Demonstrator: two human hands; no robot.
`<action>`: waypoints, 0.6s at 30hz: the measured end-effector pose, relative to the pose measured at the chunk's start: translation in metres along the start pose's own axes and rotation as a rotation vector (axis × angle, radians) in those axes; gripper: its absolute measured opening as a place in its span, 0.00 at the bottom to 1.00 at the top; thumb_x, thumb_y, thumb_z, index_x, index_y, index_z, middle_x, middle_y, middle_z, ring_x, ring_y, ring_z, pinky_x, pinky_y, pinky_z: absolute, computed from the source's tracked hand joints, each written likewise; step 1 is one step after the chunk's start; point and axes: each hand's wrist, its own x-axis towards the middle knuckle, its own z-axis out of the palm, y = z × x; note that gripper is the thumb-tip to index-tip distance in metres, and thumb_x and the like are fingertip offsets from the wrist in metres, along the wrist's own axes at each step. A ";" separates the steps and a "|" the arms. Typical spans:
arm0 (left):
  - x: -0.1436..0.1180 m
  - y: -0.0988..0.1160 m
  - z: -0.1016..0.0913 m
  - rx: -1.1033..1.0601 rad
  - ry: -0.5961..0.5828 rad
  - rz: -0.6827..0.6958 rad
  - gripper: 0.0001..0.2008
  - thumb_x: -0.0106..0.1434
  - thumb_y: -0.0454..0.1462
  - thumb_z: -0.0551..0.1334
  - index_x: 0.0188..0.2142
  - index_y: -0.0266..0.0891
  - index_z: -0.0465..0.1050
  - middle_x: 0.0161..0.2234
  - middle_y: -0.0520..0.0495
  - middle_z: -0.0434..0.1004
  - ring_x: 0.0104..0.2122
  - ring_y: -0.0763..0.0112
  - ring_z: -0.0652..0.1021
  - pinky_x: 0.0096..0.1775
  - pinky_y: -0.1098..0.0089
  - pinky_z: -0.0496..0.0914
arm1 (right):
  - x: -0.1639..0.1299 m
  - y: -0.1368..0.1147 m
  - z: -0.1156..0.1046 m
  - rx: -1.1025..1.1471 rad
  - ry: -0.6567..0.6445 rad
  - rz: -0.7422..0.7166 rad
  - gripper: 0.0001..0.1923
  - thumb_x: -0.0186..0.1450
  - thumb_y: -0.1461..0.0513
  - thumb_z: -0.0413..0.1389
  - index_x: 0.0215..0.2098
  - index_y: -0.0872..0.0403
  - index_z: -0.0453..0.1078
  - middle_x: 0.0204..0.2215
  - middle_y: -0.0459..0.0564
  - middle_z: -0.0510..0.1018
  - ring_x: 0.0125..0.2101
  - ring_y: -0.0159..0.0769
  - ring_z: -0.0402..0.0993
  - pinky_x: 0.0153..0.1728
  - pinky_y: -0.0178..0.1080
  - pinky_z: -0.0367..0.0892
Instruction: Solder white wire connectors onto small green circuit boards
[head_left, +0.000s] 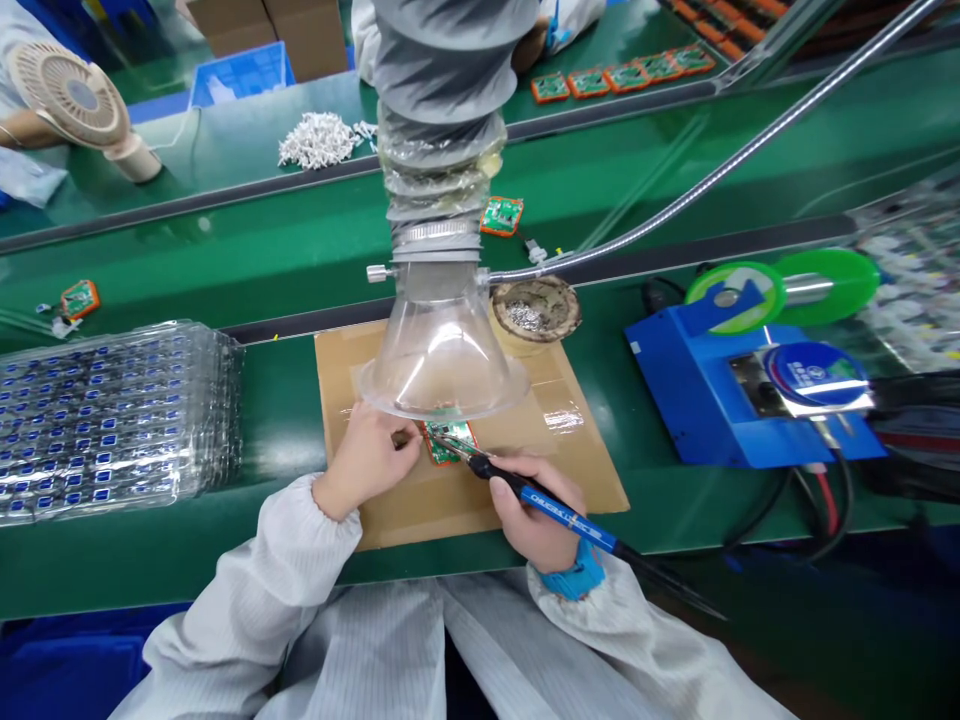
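A small green circuit board (448, 443) lies on a cardboard sheet (420, 505) under a clear fume-extraction funnel (441, 350). My left hand (367, 458) pinches the board's left edge, fingers closed on it. My right hand (536, 515) grips a blue-handled soldering iron (555, 512), its tip resting on the board. Both arms wear white striped sleeves.
Stacked clear trays of blue parts (105, 420) stand at the left. A blue soldering station (742, 395) with green solder spools (780, 290) sits at the right, a tip-cleaner dish (536, 310) behind the cardboard. Boards (622, 75), white parts (319, 140) and a fan (75, 100) lie beyond the conveyor.
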 end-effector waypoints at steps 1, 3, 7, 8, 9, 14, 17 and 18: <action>0.000 0.000 0.000 0.001 0.004 0.001 0.10 0.59 0.29 0.62 0.23 0.40 0.74 0.32 0.46 0.81 0.40 0.60 0.78 0.48 0.59 0.70 | 0.001 -0.001 0.000 -0.002 0.002 -0.010 0.05 0.64 0.63 0.62 0.39 0.48 0.76 0.29 0.47 0.82 0.28 0.38 0.80 0.31 0.40 0.75; 0.000 0.000 0.001 0.006 0.014 0.000 0.10 0.59 0.29 0.62 0.23 0.40 0.73 0.32 0.46 0.81 0.40 0.60 0.78 0.49 0.58 0.70 | 0.002 -0.003 0.001 -0.016 0.002 -0.025 0.04 0.64 0.63 0.62 0.38 0.48 0.76 0.28 0.47 0.82 0.28 0.38 0.80 0.30 0.40 0.75; 0.000 -0.001 0.003 0.015 0.021 -0.015 0.09 0.59 0.29 0.63 0.23 0.40 0.73 0.33 0.46 0.81 0.40 0.60 0.78 0.50 0.57 0.70 | 0.001 -0.003 0.001 -0.048 -0.009 -0.063 0.04 0.64 0.64 0.61 0.37 0.48 0.75 0.26 0.46 0.80 0.26 0.38 0.79 0.28 0.40 0.73; 0.000 -0.001 0.004 0.016 0.022 -0.019 0.09 0.59 0.30 0.63 0.23 0.40 0.73 0.33 0.46 0.81 0.41 0.59 0.78 0.50 0.57 0.70 | 0.001 -0.003 0.001 -0.048 -0.009 -0.078 0.05 0.63 0.64 0.61 0.38 0.48 0.75 0.26 0.46 0.80 0.26 0.38 0.79 0.28 0.40 0.73; -0.001 -0.001 0.004 0.018 0.021 -0.024 0.09 0.59 0.30 0.63 0.23 0.40 0.73 0.33 0.46 0.81 0.41 0.59 0.78 0.50 0.57 0.70 | 0.001 -0.002 0.001 -0.046 -0.009 -0.092 0.05 0.63 0.64 0.61 0.38 0.48 0.75 0.25 0.45 0.79 0.25 0.37 0.78 0.27 0.40 0.72; -0.001 -0.001 0.004 0.018 0.013 -0.032 0.09 0.60 0.30 0.63 0.24 0.40 0.74 0.32 0.46 0.80 0.41 0.58 0.77 0.49 0.57 0.70 | 0.000 0.001 0.002 -0.025 -0.028 -0.122 0.07 0.62 0.66 0.61 0.38 0.48 0.74 0.25 0.45 0.77 0.24 0.36 0.76 0.26 0.39 0.71; -0.001 0.000 0.004 0.011 0.012 -0.032 0.10 0.60 0.30 0.63 0.23 0.40 0.74 0.31 0.47 0.79 0.40 0.59 0.78 0.50 0.57 0.70 | -0.001 0.002 0.002 -0.013 -0.039 -0.157 0.10 0.62 0.67 0.61 0.40 0.48 0.73 0.25 0.44 0.76 0.23 0.35 0.74 0.26 0.38 0.70; -0.001 0.000 0.004 0.009 0.011 -0.035 0.10 0.60 0.30 0.63 0.23 0.40 0.74 0.31 0.47 0.80 0.40 0.59 0.78 0.49 0.57 0.70 | -0.001 0.002 0.002 -0.015 -0.040 -0.166 0.11 0.61 0.67 0.61 0.40 0.48 0.73 0.24 0.44 0.76 0.23 0.35 0.74 0.26 0.38 0.70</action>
